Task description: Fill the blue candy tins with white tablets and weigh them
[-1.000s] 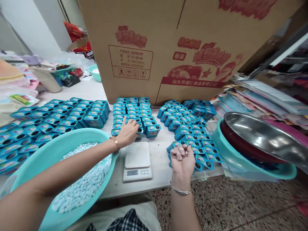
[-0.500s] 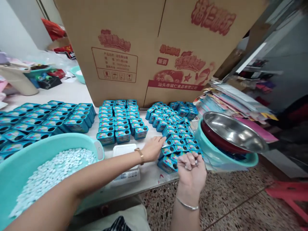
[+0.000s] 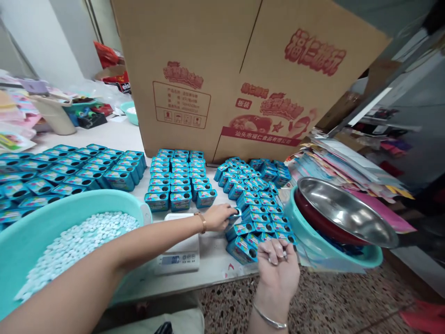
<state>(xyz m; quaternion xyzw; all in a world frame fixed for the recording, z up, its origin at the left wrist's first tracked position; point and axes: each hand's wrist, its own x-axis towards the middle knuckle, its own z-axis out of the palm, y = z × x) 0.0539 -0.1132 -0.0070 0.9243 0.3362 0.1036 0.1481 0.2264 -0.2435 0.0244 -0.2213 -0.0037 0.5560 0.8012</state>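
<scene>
My left hand [image 3: 221,217] pinches a small blue tin [image 3: 237,212] at the left edge of the right-hand group of blue tins [image 3: 259,209]. Most of that tin is hidden by the fingers. Palm up, my right hand [image 3: 278,262] is curled closed in front of the same group, with bits of white candy [image 3: 284,254] showing between its fingers. Under my left forearm lies a white digital scale [image 3: 181,260], its display lit. A large turquoise tub [image 3: 114,198] on the left holds many white candies [image 3: 83,236].
More blue tins stand in rows at the middle [image 3: 181,178] and left [image 3: 118,178]. A big cardboard carton [image 3: 219,55] rises behind them. To the right, a steel bowl [image 3: 347,208] rests in a turquoise basin [image 3: 368,254], near stacked printed sheets [image 3: 358,162].
My left hand has drawn a tin slightly left, away from the row beside it. The right hand stays curled in nearly the same place. The view has shifted a little.
</scene>
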